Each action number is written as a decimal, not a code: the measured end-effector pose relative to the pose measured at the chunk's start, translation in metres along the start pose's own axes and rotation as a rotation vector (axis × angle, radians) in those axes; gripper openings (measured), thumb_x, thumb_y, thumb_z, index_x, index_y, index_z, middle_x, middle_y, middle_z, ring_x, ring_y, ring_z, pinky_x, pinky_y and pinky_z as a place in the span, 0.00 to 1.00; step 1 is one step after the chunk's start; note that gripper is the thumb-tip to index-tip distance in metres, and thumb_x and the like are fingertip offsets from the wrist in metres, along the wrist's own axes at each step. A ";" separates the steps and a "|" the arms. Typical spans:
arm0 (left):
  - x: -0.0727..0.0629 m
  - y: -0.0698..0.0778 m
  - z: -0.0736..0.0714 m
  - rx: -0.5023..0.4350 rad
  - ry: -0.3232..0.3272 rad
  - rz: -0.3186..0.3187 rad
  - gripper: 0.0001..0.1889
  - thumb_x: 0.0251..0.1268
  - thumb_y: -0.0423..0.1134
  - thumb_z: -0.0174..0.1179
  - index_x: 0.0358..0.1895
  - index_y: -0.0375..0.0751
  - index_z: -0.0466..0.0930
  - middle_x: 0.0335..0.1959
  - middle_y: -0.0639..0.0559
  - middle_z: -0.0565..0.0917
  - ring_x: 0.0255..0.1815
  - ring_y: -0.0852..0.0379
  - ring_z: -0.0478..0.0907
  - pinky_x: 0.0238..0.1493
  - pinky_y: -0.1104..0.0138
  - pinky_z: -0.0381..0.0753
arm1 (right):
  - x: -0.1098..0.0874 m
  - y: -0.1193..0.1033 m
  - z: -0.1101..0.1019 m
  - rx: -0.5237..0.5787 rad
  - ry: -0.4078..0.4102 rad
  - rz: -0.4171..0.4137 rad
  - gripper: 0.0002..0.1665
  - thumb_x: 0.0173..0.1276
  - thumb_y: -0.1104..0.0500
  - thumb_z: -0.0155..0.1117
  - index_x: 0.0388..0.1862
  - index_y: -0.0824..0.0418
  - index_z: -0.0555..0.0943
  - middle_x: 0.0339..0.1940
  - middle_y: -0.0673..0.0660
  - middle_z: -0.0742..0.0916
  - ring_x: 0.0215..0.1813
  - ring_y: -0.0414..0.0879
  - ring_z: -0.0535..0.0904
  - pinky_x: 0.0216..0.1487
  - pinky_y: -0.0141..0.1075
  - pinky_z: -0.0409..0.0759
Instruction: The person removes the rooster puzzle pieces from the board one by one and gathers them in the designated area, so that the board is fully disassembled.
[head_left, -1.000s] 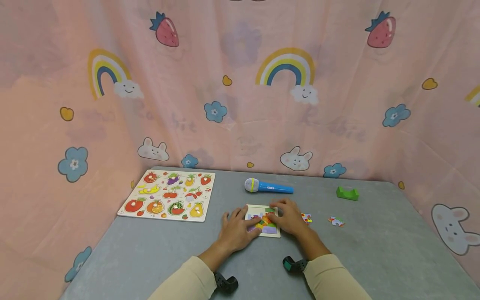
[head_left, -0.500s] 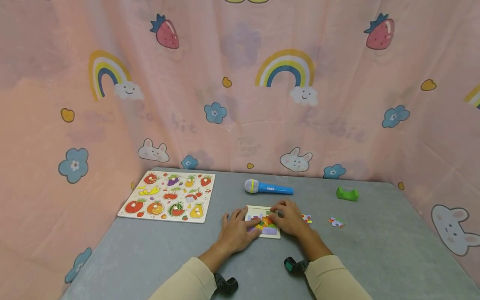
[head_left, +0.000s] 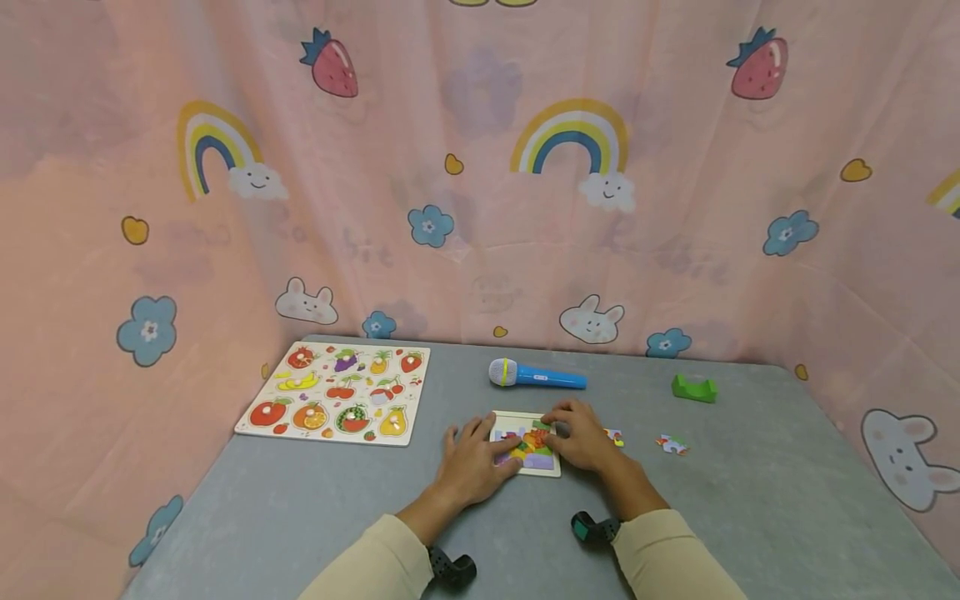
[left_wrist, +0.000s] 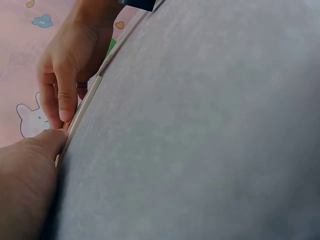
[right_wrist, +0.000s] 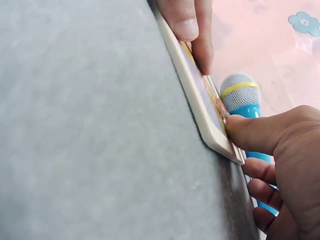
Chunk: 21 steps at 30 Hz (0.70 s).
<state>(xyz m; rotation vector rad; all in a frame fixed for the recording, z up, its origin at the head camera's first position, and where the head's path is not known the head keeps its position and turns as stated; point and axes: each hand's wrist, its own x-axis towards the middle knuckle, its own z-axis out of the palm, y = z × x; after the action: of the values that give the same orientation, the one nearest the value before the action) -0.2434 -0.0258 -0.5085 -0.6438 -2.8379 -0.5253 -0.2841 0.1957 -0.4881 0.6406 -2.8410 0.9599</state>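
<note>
A small jigsaw board [head_left: 534,472] with a pale wooden frame lies at the table's middle, its colourful picture partly covered by both hands. My left hand [head_left: 468,467] rests on its left side, index finger stretched across the picture and thumb near the lower edge. At the board's right side, my right hand [head_left: 583,437] holds a puzzle piece [left_wrist: 66,125] between thumb and index finger, low against the picture. In the right wrist view its thumb [right_wrist: 242,131] presses at the board, the other fingers loosely curled beyond the edge. Most of that piece is hidden.
Two loose puzzle pieces lie right of the board, one [head_left: 615,437] partly behind my right hand, the other [head_left: 672,445] farther out. A blue toy microphone [head_left: 540,375] lies behind. A fruit peg puzzle [head_left: 341,408] sits at left, a green plastic block [head_left: 694,388] at back right.
My right hand and wrist have shifted very slightly right, with the thumb and index finger still at the board's right side. The left hand has stayed in place.
</note>
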 end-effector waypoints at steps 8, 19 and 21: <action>0.000 0.000 0.000 0.003 0.001 -0.006 0.22 0.66 0.62 0.53 0.59 0.64 0.80 0.71 0.44 0.64 0.69 0.42 0.60 0.61 0.36 0.50 | -0.001 -0.002 -0.005 -0.009 0.030 -0.068 0.15 0.65 0.63 0.66 0.51 0.64 0.82 0.51 0.60 0.80 0.57 0.60 0.71 0.57 0.57 0.67; -0.001 0.000 -0.001 -0.006 0.014 -0.001 0.21 0.66 0.61 0.55 0.59 0.64 0.80 0.71 0.44 0.65 0.69 0.43 0.60 0.61 0.36 0.50 | -0.005 -0.017 -0.025 0.030 0.042 -0.056 0.21 0.69 0.63 0.62 0.60 0.67 0.78 0.55 0.60 0.81 0.55 0.56 0.76 0.53 0.54 0.74; -0.001 -0.001 -0.001 -0.006 0.016 0.000 0.21 0.66 0.61 0.55 0.59 0.64 0.81 0.71 0.44 0.65 0.69 0.43 0.60 0.61 0.36 0.50 | -0.006 -0.019 -0.028 0.025 0.052 -0.065 0.21 0.69 0.63 0.63 0.60 0.67 0.78 0.56 0.61 0.81 0.56 0.57 0.75 0.54 0.55 0.73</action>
<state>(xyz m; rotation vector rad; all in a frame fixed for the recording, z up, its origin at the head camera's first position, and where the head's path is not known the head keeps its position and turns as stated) -0.2426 -0.0270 -0.5081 -0.6373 -2.8224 -0.5375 -0.2723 0.2012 -0.4562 0.6959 -2.7497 0.9880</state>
